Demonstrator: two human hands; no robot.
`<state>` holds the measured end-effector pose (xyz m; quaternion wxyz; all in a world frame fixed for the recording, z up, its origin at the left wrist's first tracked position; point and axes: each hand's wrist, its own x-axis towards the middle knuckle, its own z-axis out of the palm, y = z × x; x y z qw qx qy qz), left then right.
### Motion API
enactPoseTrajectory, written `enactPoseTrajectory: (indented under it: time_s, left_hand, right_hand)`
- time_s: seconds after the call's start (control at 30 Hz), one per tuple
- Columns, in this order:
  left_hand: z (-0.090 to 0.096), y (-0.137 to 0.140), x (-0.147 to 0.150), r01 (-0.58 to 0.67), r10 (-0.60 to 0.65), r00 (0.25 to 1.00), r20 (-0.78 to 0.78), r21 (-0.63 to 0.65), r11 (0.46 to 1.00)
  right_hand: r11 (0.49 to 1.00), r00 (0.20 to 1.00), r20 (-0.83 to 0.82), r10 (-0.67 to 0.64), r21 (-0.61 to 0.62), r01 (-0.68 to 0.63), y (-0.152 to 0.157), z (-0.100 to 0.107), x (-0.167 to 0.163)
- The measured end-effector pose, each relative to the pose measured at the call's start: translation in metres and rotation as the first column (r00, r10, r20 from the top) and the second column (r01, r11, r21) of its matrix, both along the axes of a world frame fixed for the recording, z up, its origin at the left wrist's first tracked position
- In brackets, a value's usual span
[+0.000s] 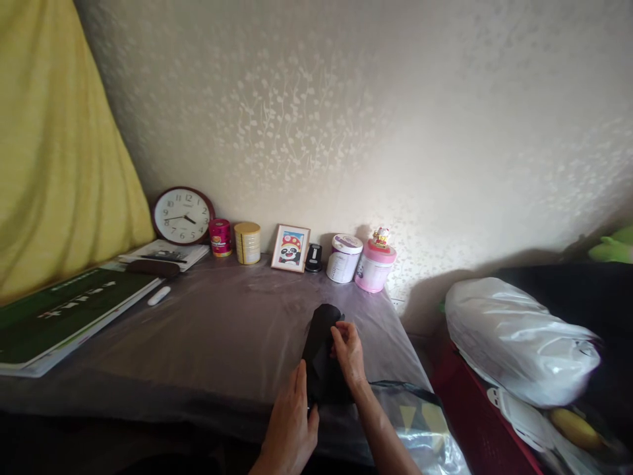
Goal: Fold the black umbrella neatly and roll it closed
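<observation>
The black item (319, 343) lies near the front edge of the table (212, 336), between both hands. Its lower end merges into shadow; its exact nature and outline there cannot be made out. The left hand (293, 415) is partly visible, its wrist cut off at the bottom of the view. Its fingers are extended and close together against the item's left side, thumb set apart; whether they grip cannot be determined. The right hand (349, 356) has its fingers bent, thumb and fingertips near each other at the item's upper right edge. Contact is apparent; a firm pinch cannot be confirmed. A glossy plastic sheet (420, 429) beside the right forearm is cut off below.
</observation>
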<state>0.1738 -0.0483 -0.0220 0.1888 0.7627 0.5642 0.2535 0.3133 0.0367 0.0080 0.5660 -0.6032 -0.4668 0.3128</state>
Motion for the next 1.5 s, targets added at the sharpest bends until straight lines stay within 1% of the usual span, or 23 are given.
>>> enactPoseTrajectory:
  time_s: [0.1, 0.2, 0.3, 0.4, 0.47, 0.57, 0.63, 0.7, 0.8, 0.9, 1.0, 1.07, 1.2, 1.27, 1.3, 1.37, 1.43, 1.5]
  left_hand:
    - [0.002, 0.000, 0.001, 0.001, -0.002, 1.000, -0.026, -0.019, 1.000]
    - [0.004, 0.000, 0.001, 0.004, -0.005, 1.000, -0.027, -0.027, 1.000]
    - [0.006, -0.001, 0.001, -0.003, 0.001, 0.999, -0.032, -0.040, 0.999]
    - [0.007, -0.001, 0.001, -0.001, 0.000, 1.000, -0.028, -0.037, 0.999]
    - [0.007, -0.002, 0.002, 0.000, 0.000, 1.000, -0.028, -0.024, 1.000]
    - [0.007, -0.003, 0.004, -0.009, 0.008, 0.998, -0.066, -0.012, 1.000]
    - [0.006, -0.004, 0.007, -0.015, 0.013, 0.994, -0.111, -0.017, 1.000]
    - [0.004, -0.004, 0.010, -0.019, 0.016, 0.987, -0.157, -0.016, 1.000]
    - [-0.004, -0.004, 0.015, -0.015, 0.024, 0.980, -0.198, 0.048, 0.999]
    - [-0.013, -0.001, 0.024, -0.060, 0.097, 0.967, -0.237, 0.158, 0.986]
    - [-0.022, 0.002, 0.034, -0.098, 0.178, 0.939, -0.295, 0.267, 0.959]
    - [-0.026, 0.004, 0.040, -0.110, 0.210, 0.929, -0.304, 0.316, 0.942]
    - [-0.028, 0.005, 0.047, -0.189, 0.305, 0.915, -0.263, 0.388, 0.902]
    - [-0.026, 0.007, 0.048, -0.194, 0.304, 0.915, -0.266, 0.371, 0.908]
    - [-0.024, 0.009, 0.048, -0.190, 0.286, 0.922, -0.262, 0.338, 0.922]
    - [-0.021, 0.014, 0.047, -0.148, 0.201, 0.950, -0.241, 0.220, 0.964]
    - [-0.019, 0.018, 0.046, -0.099, 0.117, 0.971, -0.210, 0.095, 0.990]
    - [-0.018, 0.020, 0.047, -0.057, 0.062, 0.983, -0.175, 0.033, 0.998]
  right_hand:
    - [0.995, 0.992, -0.078, -0.096, -0.047, 0.093, 0.010, -0.007, 0.011]
    - [0.983, 0.989, -0.069, -0.134, -0.139, 0.124, 0.020, -0.015, 0.021]
    - [0.972, 0.993, -0.027, -0.117, -0.208, 0.109, 0.025, -0.019, 0.025]
    - [0.978, 0.997, 0.032, -0.068, -0.198, 0.073, 0.024, -0.017, 0.023]
    - [0.987, 0.985, 0.166, -0.056, -0.139, 0.079, 0.022, -0.013, 0.020]
    - [0.992, 0.911, 0.406, -0.067, -0.067, 0.102, 0.020, -0.008, 0.012]
    - [0.994, 0.874, 0.484, -0.051, -0.059, 0.091, 0.019, -0.007, 0.006]
    - [0.993, 0.850, 0.525, -0.023, -0.084, 0.079, 0.019, -0.007, -0.002]
    - [0.980, 0.812, 0.583, 0.000, -0.162, 0.116, 0.021, -0.003, -0.013]
    - [0.953, 0.801, 0.599, 0.020, -0.254, 0.166, 0.023, 0.006, -0.023]
    - [0.917, 0.761, 0.645, 0.069, -0.342, 0.208, 0.024, 0.018, -0.029]
    - [0.906, 0.733, 0.676, 0.075, -0.353, 0.233, 0.023, 0.023, -0.031]
    - [0.900, 0.707, 0.704, 0.073, -0.352, 0.257, 0.022, 0.028, -0.033]
    - [0.896, 0.723, 0.687, 0.077, -0.365, 0.251, 0.021, 0.027, -0.031]
    - [0.897, 0.744, 0.665, 0.069, -0.369, 0.246, 0.020, 0.027, -0.029]
    - [0.915, 0.805, 0.592, 0.029, -0.339, 0.217, 0.019, 0.023, -0.021]
    - [0.946, 0.882, 0.471, -0.026, -0.275, 0.175, 0.017, 0.018, -0.011]
    - [0.962, 0.949, 0.305, -0.080, -0.226, 0.154, 0.015, 0.012, -0.001]
